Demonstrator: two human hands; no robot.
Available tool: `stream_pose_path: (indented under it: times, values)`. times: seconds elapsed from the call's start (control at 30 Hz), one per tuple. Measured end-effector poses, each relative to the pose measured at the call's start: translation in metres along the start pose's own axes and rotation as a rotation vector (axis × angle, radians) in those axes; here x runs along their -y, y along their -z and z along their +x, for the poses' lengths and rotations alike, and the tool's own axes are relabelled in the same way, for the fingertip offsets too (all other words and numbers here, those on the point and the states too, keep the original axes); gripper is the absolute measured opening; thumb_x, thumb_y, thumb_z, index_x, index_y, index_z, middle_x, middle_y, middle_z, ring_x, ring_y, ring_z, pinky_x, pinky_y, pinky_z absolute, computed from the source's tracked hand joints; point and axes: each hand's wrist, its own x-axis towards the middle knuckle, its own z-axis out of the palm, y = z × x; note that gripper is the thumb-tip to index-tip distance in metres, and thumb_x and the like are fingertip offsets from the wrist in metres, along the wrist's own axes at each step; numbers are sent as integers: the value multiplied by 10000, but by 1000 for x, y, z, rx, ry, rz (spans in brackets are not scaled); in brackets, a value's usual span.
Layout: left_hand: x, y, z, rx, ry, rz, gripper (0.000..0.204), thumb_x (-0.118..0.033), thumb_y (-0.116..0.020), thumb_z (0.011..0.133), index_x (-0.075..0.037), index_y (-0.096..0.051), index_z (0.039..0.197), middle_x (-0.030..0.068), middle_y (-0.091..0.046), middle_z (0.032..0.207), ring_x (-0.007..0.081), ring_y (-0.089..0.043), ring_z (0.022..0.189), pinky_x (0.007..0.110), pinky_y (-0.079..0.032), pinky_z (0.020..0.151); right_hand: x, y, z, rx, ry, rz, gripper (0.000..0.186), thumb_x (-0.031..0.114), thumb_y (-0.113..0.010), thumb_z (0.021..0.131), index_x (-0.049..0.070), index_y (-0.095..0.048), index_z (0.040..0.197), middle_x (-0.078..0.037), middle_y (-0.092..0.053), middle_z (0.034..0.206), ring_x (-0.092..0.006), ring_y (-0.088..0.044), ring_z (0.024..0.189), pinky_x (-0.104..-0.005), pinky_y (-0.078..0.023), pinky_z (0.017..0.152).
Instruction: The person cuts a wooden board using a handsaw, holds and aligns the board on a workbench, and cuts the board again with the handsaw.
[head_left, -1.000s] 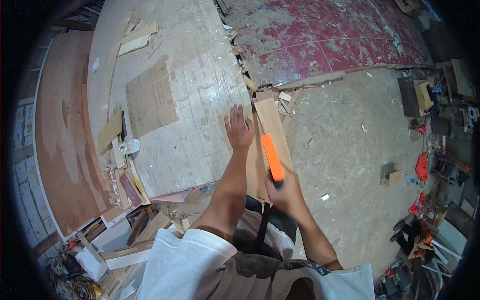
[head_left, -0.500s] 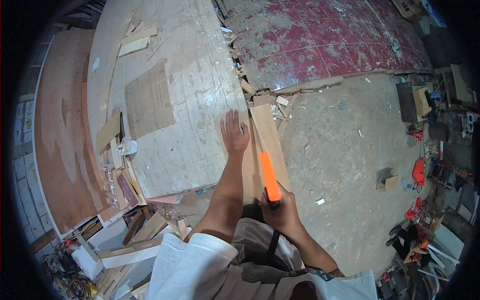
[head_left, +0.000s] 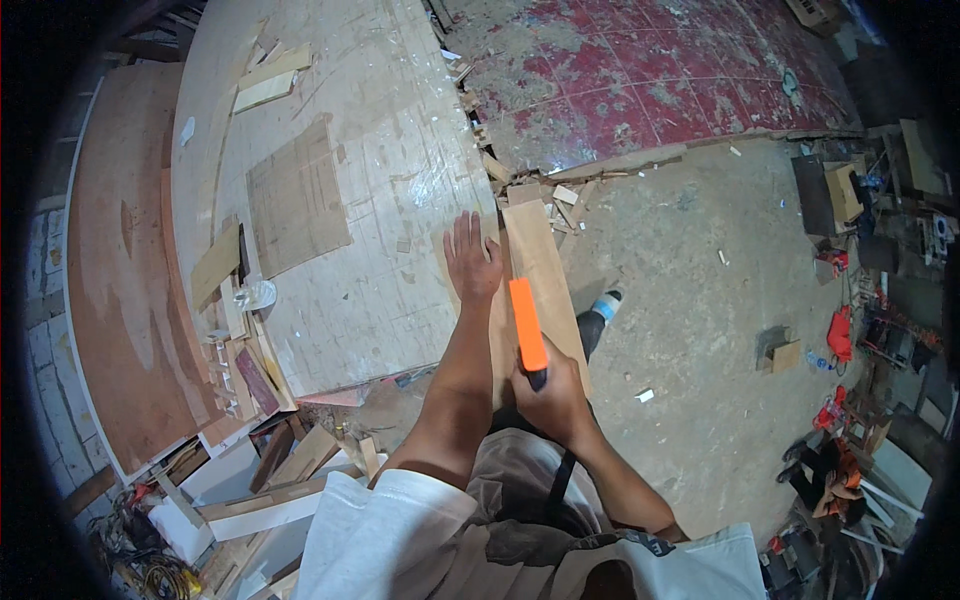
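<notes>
My left hand [head_left: 472,262] lies flat, fingers spread, on the right edge of a pale wooden worktable [head_left: 400,310]. My right hand [head_left: 556,392] is closed around the dark grip of an orange hand tool [head_left: 528,324]. From above, the tool shows a long, flat orange bar pointing away from me; its working end and exact kind cannot be made out. Under and beside the tool runs a long light wooden board [head_left: 545,262] along the table's right edge. The fingers of my right hand are partly hidden behind its back.
Wood offcuts [head_left: 568,205] lie beyond the board's far end. A cardboard sheet [head_left: 298,200] rests on the table. Right of the board, a foot [head_left: 607,303] stands on the concrete floor [head_left: 690,300]. Scrap timber [head_left: 270,490] is piled at lower left.
My right hand and the orange tool have moved slightly forward and left. The foot has come into view right of the board. My left hand remains flat on the table.
</notes>
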Motion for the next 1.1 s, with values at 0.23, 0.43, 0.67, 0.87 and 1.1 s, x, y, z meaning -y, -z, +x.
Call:
stream_pose_path:
  times: [0.23,0.43,0.67,0.87,1.1]
  values:
    - [-5,-5,4,100,-2,47,542,-256,-432,932,-50,-419,1433,103,-382,1511,225,-290,1431,433,-125,1205,5,-2,78,-70,-14,-15,137,54,-592,838,-45,-582,932,-135,-581,710,-164,-557,656,-315,-468,658]
    - [-2,-4,3,111,10,50,527,-241,-453,925,-39,-442,1411,125,-400,1492,240,-300,1425,447,-136,1200,1,-12,65,-54,-27,3,158,43,-575,847,-42,-572,980,-148,-555,714,-163,-516,647,-318,-463,660]
    - [8,8,3,45,36,31,516,-197,-467,909,-32,-463,1398,130,-411,1485,239,-313,1419,446,-146,1196,45,8,14,43,-53,65,155,49,-568,868,-38,-570,996,-144,-556,726,-170,-525,659,-332,-460,639]
    - [-5,-4,0,92,-15,5,551,-213,-438,920,-54,-408,1447,118,-359,1523,223,-274,1441,436,-116,1204,-23,-29,108,-69,44,-59,258,2,-550,828,-34,-583,1081,-178,-609,777,-184,-563,676,-322,-476,679]
    - [-2,3,-2,157,20,66,558,-244,-412,933,-61,-387,1460,109,-347,1532,225,-270,1441,432,-111,1206,19,-7,40,0,-73,-19,364,45,-584,820,-31,-543,1173,-291,-618,832,-448,-640,819,-432,-503,681]
